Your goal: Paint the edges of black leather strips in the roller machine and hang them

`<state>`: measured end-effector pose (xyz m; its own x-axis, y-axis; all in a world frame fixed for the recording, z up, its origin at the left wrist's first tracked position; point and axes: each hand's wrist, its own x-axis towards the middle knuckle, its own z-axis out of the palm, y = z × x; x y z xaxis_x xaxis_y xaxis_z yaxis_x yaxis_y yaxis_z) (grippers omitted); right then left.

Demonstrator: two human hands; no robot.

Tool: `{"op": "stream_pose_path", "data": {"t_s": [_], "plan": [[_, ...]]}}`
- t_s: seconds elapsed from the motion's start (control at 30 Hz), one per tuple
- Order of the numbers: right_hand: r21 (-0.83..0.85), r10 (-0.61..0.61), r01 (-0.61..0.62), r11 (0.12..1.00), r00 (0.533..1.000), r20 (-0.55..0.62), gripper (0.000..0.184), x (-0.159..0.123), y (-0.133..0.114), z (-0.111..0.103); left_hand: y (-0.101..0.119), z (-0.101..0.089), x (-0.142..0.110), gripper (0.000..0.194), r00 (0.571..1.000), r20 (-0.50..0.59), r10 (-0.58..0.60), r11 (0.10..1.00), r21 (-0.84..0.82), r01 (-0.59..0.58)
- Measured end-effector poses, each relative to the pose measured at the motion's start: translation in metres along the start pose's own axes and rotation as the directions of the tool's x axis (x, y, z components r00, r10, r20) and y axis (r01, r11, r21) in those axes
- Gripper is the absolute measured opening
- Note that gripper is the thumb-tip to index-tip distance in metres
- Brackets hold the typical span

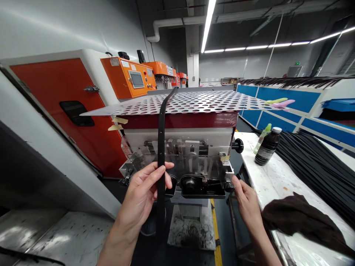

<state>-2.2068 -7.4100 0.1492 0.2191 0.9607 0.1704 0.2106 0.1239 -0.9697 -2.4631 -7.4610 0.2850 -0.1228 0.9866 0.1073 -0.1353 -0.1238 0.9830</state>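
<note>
A factory workshop: orange-and-white machine cabinets (pixel 55 111) with a touchscreen control panel (pixel 136 79) stand in a row under long ceiling strip lights (pixel 257 47), a yellow floor line (pixel 215 225) runs past, and black straps (pixel 310 166) lie in rows on a white bench (pixel 266 188).

We look out from the person's head, facing forward and down, with the left hand (pixel 140 195) and right hand (pixel 246 201) close below us and a perforated metal sheet (pixel 180 103) just beyond them.
</note>
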Motion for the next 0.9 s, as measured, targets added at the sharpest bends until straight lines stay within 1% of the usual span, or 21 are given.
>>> {"op": "stream_pose_path", "data": {"t_s": [0.3, 0.6, 0.7, 0.77, 0.83, 0.9], "plan": [[-0.066, -0.036, 0.033, 0.997, 0.999, -0.040, 0.054, -0.002, -0.002, 0.004, 0.000, 0.000, 0.000, 0.027, 1.000, 0.003, 0.006, 1.000, 0.000, -0.006], [-0.093, -0.071, 0.067, 0.993, 0.997, -0.039, 0.050, -0.001, -0.005, 0.006, -0.002, -0.001, -0.001, 0.027, 1.000, 0.008, 0.009, 1.000, 0.000, -0.009], [-0.073, -0.039, 0.036, 0.997, 0.998, -0.041, 0.052, -0.001, -0.005, 0.000, -0.001, 0.000, 0.001, 0.026, 1.000, 0.013, 0.014, 1.000, -0.009, -0.014], [-0.045, 0.015, -0.017, 0.999, 0.999, -0.035, 0.055, -0.010, -0.003, -0.005, 0.000, 0.001, 0.000, 0.027, 1.000, 0.010, 0.019, 1.000, -0.011, -0.019], [-0.015, 0.039, -0.040, 0.999, 0.999, -0.018, 0.059, -0.027, -0.001, -0.006, 0.002, 0.002, -0.002, 0.028, 1.000, 0.019, 0.019, 1.000, -0.007, -0.019], [0.018, -0.006, 0.006, 1.000, 0.999, 0.040, 0.059, -0.047, -0.004, 0.001, 0.003, 0.002, -0.006, 0.029, 0.999, 0.054, 0.008, 1.000, 0.000, -0.008]]}}
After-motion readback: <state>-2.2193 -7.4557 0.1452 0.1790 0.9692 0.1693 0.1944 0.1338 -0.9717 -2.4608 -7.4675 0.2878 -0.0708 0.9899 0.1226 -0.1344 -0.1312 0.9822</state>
